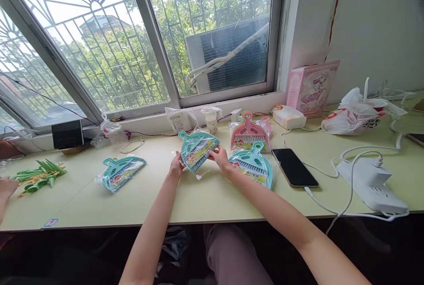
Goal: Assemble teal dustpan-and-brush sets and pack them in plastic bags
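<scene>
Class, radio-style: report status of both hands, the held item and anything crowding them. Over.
Left hand and right hand: gripping one tilted, clear-wrapped teal plastic dustpan-and-brush set. Close by: second clear-wrapped teal plastic set, partly hidden by right forearm.

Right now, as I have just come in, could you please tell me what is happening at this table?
A person holds a plastic-wrapped teal dustpan-and-brush set at a tilt, the left hand and right hand at opposite sides. Similar teal sets lie to the left and right, the latter near a phone, with a pink set behind it. At far left, another person's hand is beside green pieces.
</scene>
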Motion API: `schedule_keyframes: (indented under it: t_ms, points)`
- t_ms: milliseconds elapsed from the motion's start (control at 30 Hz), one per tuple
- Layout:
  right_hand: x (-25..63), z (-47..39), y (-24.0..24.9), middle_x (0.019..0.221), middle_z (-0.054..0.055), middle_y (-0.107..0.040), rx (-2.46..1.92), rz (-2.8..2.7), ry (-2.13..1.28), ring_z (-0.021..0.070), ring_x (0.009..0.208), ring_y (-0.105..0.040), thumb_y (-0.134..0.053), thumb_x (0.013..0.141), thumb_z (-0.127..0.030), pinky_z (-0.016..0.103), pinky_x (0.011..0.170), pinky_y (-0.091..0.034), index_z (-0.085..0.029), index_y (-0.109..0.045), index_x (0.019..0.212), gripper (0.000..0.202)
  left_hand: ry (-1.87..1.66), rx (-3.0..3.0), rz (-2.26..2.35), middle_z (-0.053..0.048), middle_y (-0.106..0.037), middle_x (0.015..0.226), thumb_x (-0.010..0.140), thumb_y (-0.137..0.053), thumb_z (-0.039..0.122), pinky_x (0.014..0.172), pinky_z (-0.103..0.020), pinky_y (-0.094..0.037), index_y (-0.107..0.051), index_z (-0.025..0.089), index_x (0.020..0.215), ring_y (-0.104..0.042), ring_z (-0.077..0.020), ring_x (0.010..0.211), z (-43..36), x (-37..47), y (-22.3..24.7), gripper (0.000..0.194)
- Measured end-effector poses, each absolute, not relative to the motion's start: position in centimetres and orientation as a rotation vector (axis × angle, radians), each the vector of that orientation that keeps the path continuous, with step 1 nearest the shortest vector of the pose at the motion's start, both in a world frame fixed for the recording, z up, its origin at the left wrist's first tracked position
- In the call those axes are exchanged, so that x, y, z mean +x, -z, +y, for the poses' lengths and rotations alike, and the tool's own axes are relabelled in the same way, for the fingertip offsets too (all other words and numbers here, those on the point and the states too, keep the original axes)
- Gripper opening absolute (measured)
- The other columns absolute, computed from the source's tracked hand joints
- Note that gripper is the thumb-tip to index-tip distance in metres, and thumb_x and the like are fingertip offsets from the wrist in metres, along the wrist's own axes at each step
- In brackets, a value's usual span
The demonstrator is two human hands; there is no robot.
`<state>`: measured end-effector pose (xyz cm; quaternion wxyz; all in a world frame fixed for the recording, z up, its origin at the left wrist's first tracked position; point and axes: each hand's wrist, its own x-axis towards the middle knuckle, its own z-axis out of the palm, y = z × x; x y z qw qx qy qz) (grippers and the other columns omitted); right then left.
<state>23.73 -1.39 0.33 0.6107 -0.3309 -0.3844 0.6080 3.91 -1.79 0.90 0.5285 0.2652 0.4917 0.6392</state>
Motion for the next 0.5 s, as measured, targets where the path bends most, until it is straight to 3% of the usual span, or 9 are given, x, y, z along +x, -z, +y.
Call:
schedule_keyframes:
  t_ms: [133,300,433,500]
  points:
    - [23.5,-1.8,-0.5,0.077,0.002,-0.074,-0.758,-0.941,-1.416,0.0184,0.074,-0.074,-0.071,0.075,-0.008,0.042,0.084,-0.065,-0.017,-0.061,0.096,0.025,-1.59,0.609,1.1,-0.006,-0.072,0.075,0.103,-0.043,0.037,0.062,-0.025,-0.056,-0.067,0.012,0.109,-0.07,-0.0174,0.064,-1.6,3.5,-0.7,0.035]
    - [23.4,-2.0,-0.6,0.07,0.001,-0.073,-0.77,-0.994,-1.43,0.0182,0.067,-0.073,-0.072,0.074,-0.007,0.042,0.079,-0.066,-0.016,-0.063,0.097,0.026,-1.716,0.542,1.072,-0.013,-0.074,0.102,0.106,-0.023,0.04,0.078,-0.03,-0.058,-0.064,0.014,0.119,-0.073,-0.019,0.084,-1.6,2.1,-0.8,0.051]
    - [23.7,-1.6,-0.5,0.071,0.001,-0.073,-0.745,-0.977,-1.438,0.0175,0.067,-0.073,-0.074,0.072,-0.009,0.041,0.078,-0.066,-0.017,-0.063,0.096,0.028,-1.934,0.331,1.075,-0.018,-0.067,0.123,0.104,-0.004,0.043,0.084,-0.029,-0.057,-0.052,0.019,0.138,-0.072,-0.0176,0.096,-1.6,-0.2,-1.0,0.063]
    - [24.0,-1.5,-0.5,0.074,0.001,-0.074,-0.727,-0.943,-1.436,0.0175,0.069,-0.073,-0.075,0.071,-0.011,0.041,0.081,-0.066,-0.017,-0.062,0.096,0.029,-2.04,0.277,1.104,-0.02,-0.066,0.125,0.104,-0.005,0.047,0.085,-0.032,-0.057,-0.045,0.02,0.145,-0.072,-0.0191,0.098,-1.6,-1.1,-0.8,0.063]
